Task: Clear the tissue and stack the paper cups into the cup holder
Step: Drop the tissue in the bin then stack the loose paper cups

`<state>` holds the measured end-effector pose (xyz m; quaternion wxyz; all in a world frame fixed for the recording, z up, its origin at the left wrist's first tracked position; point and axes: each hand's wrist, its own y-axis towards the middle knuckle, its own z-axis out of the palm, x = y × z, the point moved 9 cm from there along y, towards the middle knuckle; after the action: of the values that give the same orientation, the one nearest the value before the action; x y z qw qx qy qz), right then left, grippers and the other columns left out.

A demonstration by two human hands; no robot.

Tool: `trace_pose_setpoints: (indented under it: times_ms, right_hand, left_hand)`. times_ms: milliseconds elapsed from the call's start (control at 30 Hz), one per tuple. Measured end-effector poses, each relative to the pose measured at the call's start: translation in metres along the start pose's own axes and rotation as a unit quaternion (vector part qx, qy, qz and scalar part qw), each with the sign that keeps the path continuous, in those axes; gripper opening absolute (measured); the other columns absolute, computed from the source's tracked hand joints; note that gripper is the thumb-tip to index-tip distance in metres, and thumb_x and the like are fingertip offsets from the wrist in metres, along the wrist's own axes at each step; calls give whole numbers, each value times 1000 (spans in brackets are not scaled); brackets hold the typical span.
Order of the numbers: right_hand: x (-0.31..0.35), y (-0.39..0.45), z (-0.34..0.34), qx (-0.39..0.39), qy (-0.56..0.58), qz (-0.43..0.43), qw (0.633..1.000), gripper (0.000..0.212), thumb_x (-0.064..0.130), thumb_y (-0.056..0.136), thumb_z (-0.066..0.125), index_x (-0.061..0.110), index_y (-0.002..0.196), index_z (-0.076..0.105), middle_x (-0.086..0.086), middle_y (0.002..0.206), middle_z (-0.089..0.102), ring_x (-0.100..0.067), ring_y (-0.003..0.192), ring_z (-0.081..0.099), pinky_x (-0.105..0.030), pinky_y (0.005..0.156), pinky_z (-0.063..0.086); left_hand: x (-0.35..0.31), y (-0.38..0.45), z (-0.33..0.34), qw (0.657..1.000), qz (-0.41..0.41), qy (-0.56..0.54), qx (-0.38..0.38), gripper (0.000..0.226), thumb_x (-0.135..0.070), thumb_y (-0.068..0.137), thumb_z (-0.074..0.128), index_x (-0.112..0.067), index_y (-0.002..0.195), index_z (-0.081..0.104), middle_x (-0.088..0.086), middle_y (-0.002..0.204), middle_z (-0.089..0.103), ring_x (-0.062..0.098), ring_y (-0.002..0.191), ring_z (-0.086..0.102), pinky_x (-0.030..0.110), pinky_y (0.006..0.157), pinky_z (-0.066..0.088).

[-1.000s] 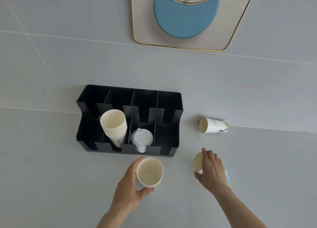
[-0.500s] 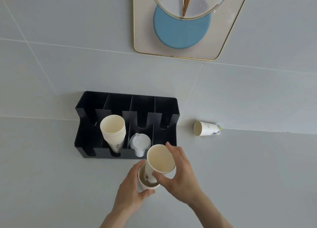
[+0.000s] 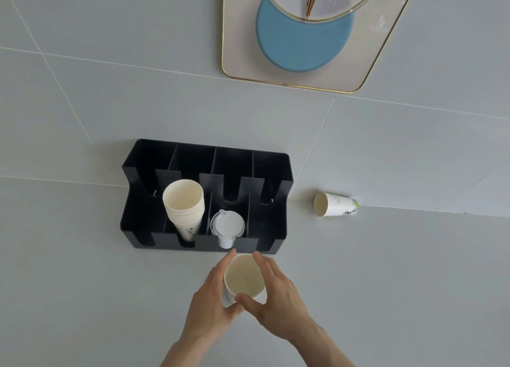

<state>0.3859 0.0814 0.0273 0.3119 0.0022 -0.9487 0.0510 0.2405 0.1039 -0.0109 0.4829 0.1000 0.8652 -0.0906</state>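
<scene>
Two nested paper cups [image 3: 242,277] stand upright just in front of the black cup holder [image 3: 276,228]. My left hand [image 3: 209,297] wraps their left side and my right hand [image 3: 278,295] grips the rim from the right. A stack of several paper cups [image 3: 184,209] leans in the holder's second front compartment. White plastic lids [image 3: 227,224] sit in the third front compartment. One printed paper cup [image 3: 335,208] lies on its side to the right of the holder, mouth facing left. No tissue is in view.
A gold-rimmed tray [image 3: 234,71] lies at the back with a blue round mat [image 3: 300,49] and a glass bowl [image 3: 345,12] on it. The surface is pale grey tile with thin seams.
My right hand picked up a cup from the right, carried it over and pushed it down into the cup held by my left hand. The cup lying near the holder has not moved.
</scene>
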Motion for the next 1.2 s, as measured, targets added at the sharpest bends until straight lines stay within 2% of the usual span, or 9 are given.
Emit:
trace_pose_setpoints:
  times_ms: [133,233,300,433,633,800,900,1067,1200]
  right_hand:
    - [-18,5,-15,-8,41,5,999,88,74,81,58,33,153,30,18,151,43,-6,131,48,-27,106,43]
    - [-63,22,-64,-114,54,49,991,70,48,87,72,17,146,49,4,133,61,-16,118,61,-38,98,52]
    - [-99,40,-95,-147,1,92,985,64,33,90,74,11,145,49,-3,131,62,-25,114,64,-43,94,53]
    - [-161,85,-132,-100,-130,151,975,71,29,88,74,14,147,38,-5,144,50,-33,116,59,-41,86,51]
    - [-205,146,-131,-7,-245,93,965,99,22,78,84,5,154,22,-11,161,29,-30,148,28,-39,114,34]
    - [-209,175,-125,-6,-287,62,956,85,-2,64,83,3,137,40,-17,135,44,-39,118,50,-42,94,46]
    - [-213,184,-127,-5,-310,76,948,87,-12,59,78,3,136,38,-18,121,43,-40,99,55,-44,88,49]
    - [-225,183,-129,15,-387,92,917,93,10,69,81,9,146,29,-8,131,46,-30,117,48,-38,86,47]
    - [-234,162,-125,38,-441,107,890,74,16,78,69,14,143,35,0,126,55,-25,119,45,-34,94,43]
  left_hand:
    - [2,0,-1,1000,5,-4,2,104,-50,63,88,-66,141,21,-36,141,46,3,119,58,29,95,52]
    - [4,2,2,1000,2,-5,-1,108,-47,62,92,-62,144,24,-37,143,45,0,119,58,29,96,51]
    - [4,2,5,1000,-2,-7,-3,108,-45,62,93,-61,144,25,-36,144,44,0,116,59,29,95,52]
    - [5,2,10,1000,-12,-5,-15,109,-43,61,94,-60,145,27,-35,145,43,-4,113,60,25,90,52]
    - [1,0,10,998,-38,18,-39,107,-44,62,93,-60,145,27,-39,142,43,-13,117,51,16,86,45]
    - [2,-3,13,996,-65,34,-57,106,-40,64,93,-59,144,28,-36,143,44,-9,123,48,16,89,44]
    - [2,-5,14,994,-73,33,-69,105,-41,64,92,-58,145,27,-35,145,43,-6,125,48,19,92,46]
    - [2,-7,15,993,-78,42,-72,105,-41,65,92,-59,145,26,-35,144,43,-3,126,48,17,94,45]
    - [0,-8,15,994,-75,37,-74,104,-40,66,91,-58,145,25,-37,142,42,-7,124,47,17,94,45]
